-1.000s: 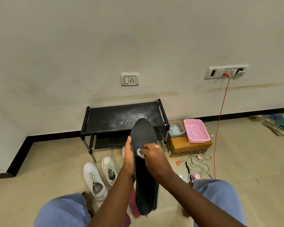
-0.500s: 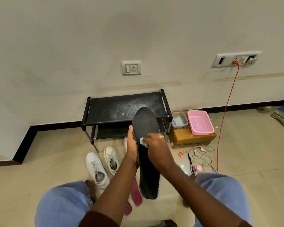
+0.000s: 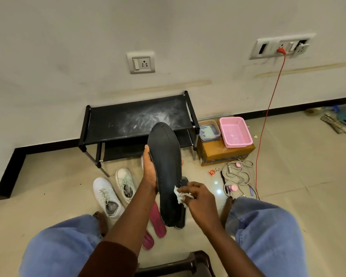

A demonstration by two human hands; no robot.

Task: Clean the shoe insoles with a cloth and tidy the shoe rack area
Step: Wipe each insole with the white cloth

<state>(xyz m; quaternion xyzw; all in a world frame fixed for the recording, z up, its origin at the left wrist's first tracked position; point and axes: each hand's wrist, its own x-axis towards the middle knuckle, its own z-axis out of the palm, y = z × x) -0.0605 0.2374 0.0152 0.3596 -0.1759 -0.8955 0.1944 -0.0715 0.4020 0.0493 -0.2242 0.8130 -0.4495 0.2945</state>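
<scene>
A: Above the floor before the shoe rack point(image 3: 136, 118), head view: black insole point(image 3: 166, 166), toe end up, left hand point(image 3: 150, 172) gripping its left edge.
B: And the right hand point(image 3: 198, 198)?
A: Fingers pinch a white cloth point(image 3: 179, 194) against the insole's lower right edge. On floor below: white shoes point(image 3: 108, 196), pink insoles point(image 3: 158, 220).

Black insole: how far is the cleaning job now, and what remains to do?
Done: nothing looks finished yet. In hand: the left hand holds the black insole while the right hand pinches a white cloth against its lower part. Left: two pink insoles lie on the floor, the shoe rack top shows white dust marks, and the white shoes stand off it.
</scene>
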